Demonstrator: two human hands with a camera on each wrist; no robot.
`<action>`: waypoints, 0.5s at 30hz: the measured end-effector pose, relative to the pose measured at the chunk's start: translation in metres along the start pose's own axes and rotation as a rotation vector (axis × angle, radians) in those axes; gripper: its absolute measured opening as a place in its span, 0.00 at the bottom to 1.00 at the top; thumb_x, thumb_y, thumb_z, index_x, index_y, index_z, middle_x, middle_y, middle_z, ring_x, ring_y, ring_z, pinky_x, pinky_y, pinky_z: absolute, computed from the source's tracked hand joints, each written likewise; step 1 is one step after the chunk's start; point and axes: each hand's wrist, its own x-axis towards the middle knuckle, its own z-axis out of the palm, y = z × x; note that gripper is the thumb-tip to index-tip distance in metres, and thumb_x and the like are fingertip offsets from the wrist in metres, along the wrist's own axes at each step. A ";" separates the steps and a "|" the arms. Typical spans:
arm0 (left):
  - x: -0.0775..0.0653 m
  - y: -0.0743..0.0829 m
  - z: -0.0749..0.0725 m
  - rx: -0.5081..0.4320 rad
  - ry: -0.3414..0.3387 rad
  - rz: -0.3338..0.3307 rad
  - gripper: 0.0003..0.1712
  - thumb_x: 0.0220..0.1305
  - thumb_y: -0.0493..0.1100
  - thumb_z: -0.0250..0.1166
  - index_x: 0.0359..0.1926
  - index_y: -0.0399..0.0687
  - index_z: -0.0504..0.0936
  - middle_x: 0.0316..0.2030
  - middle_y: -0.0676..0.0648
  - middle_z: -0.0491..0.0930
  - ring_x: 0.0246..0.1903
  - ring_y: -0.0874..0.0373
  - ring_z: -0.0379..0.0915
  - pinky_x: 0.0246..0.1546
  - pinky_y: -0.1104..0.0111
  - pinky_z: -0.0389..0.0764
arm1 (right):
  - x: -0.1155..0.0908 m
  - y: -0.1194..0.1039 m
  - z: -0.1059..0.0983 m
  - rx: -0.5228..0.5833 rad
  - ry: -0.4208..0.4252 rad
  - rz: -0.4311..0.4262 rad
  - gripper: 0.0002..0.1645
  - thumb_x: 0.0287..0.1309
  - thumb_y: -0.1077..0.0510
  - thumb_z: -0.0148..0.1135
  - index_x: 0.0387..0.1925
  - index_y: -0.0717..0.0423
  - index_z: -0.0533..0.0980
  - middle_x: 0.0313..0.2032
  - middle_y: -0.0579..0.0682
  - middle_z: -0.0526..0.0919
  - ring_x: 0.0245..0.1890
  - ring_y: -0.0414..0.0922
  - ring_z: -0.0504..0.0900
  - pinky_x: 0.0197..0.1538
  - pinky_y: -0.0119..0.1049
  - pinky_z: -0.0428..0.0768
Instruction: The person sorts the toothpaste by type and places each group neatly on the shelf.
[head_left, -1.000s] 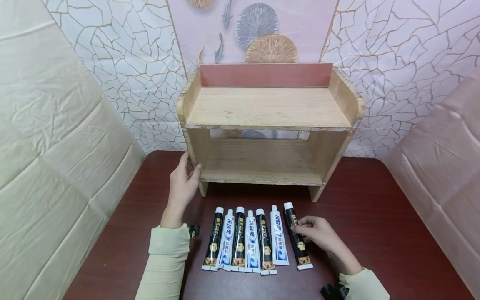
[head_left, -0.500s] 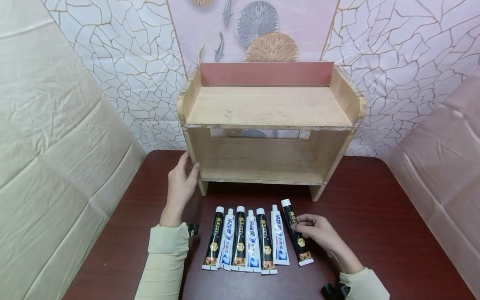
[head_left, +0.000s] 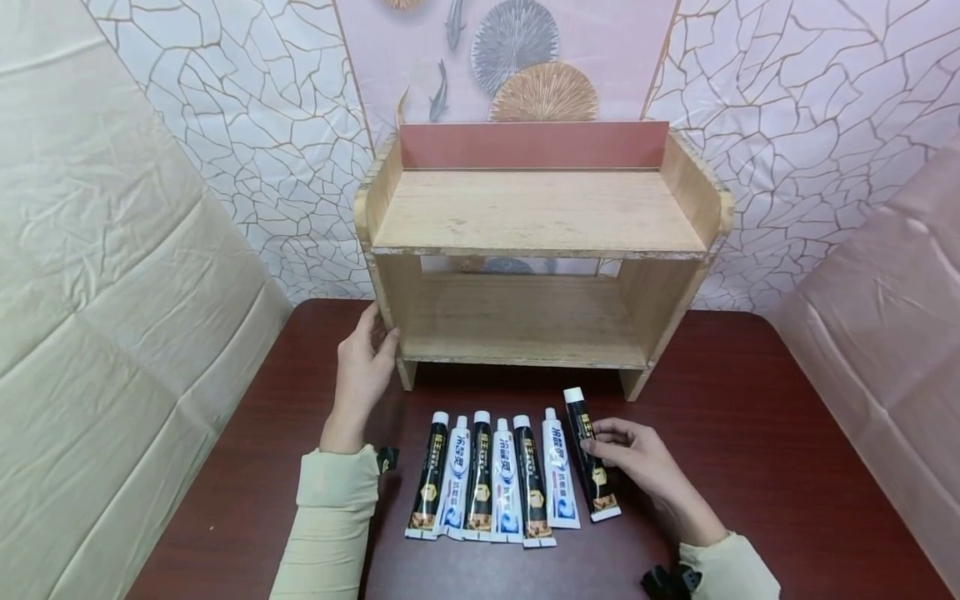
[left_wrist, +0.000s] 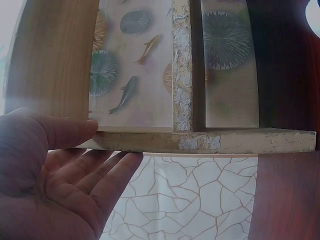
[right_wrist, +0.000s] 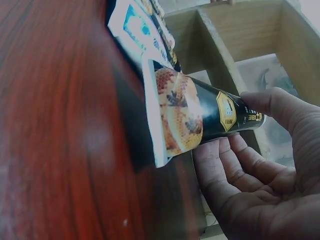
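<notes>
My right hand (head_left: 636,457) pinches a black toothpaste tube (head_left: 589,462) between thumb and fingers, its white cap pointing toward the shelf. In the right wrist view this toothpaste tube (right_wrist: 210,110) is tilted, with its flat crimped end near the tabletop. My left hand (head_left: 363,371) holds the left side panel of a wooden two-tier shelf (head_left: 525,321). The left wrist view shows the thumb on one face of that side panel (left_wrist: 225,142) and the fingers on the other. Left of the held tube, black toothpaste tubes (head_left: 478,479) alternate with white toothpaste tubes (head_left: 506,487) in a row.
The shelf's upper board (head_left: 536,212) and lower board bear nothing. Dark red tabletop (head_left: 772,467) extends around the row. Pale quilted cloth (head_left: 112,333) hangs at both sides, and a patterned backdrop (head_left: 787,150) stands behind the shelf.
My right hand has shifted the black toothpaste tube slightly forward, toward the shelf, and closer to the row. The left hand stays at the shelf's side panel.
</notes>
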 end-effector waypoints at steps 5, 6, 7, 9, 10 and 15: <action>0.000 -0.001 0.000 0.008 -0.002 -0.007 0.28 0.70 0.34 0.62 0.70 0.44 0.71 0.56 0.38 0.81 0.55 0.47 0.79 0.55 0.57 0.83 | -0.001 -0.005 0.001 -0.001 -0.005 -0.018 0.26 0.59 0.56 0.72 0.52 0.71 0.77 0.41 0.59 0.86 0.37 0.42 0.83 0.39 0.34 0.86; 0.000 -0.001 0.000 0.011 -0.002 -0.008 0.28 0.70 0.34 0.62 0.70 0.44 0.71 0.56 0.38 0.81 0.55 0.47 0.79 0.55 0.57 0.83 | -0.001 -0.006 0.001 0.002 -0.003 -0.017 0.26 0.59 0.56 0.73 0.52 0.70 0.77 0.41 0.59 0.86 0.37 0.42 0.84 0.39 0.34 0.86; 0.000 0.000 0.000 0.013 -0.002 -0.006 0.28 0.70 0.34 0.62 0.70 0.44 0.71 0.56 0.38 0.81 0.55 0.47 0.79 0.55 0.57 0.83 | -0.001 -0.007 0.001 0.006 -0.001 -0.016 0.26 0.59 0.56 0.73 0.52 0.70 0.78 0.42 0.59 0.86 0.37 0.43 0.84 0.39 0.35 0.86; 0.000 0.000 0.000 0.019 -0.003 -0.006 0.28 0.70 0.34 0.62 0.70 0.44 0.70 0.56 0.38 0.81 0.55 0.47 0.79 0.55 0.57 0.83 | -0.001 -0.008 0.002 0.006 -0.004 -0.020 0.26 0.59 0.56 0.73 0.52 0.70 0.78 0.42 0.59 0.87 0.37 0.43 0.84 0.39 0.35 0.86; 0.000 0.000 0.000 0.020 -0.004 -0.003 0.28 0.70 0.34 0.62 0.70 0.44 0.70 0.56 0.38 0.81 0.55 0.47 0.79 0.55 0.57 0.83 | -0.001 -0.009 0.002 0.007 -0.001 -0.020 0.25 0.59 0.56 0.73 0.52 0.69 0.78 0.42 0.59 0.87 0.37 0.43 0.84 0.39 0.35 0.86; 0.000 0.001 0.000 0.019 0.002 0.002 0.28 0.70 0.34 0.62 0.69 0.44 0.71 0.56 0.38 0.81 0.55 0.47 0.79 0.55 0.57 0.83 | 0.000 -0.012 0.004 0.029 -0.003 -0.037 0.24 0.58 0.57 0.73 0.50 0.69 0.78 0.41 0.60 0.87 0.36 0.42 0.84 0.38 0.35 0.86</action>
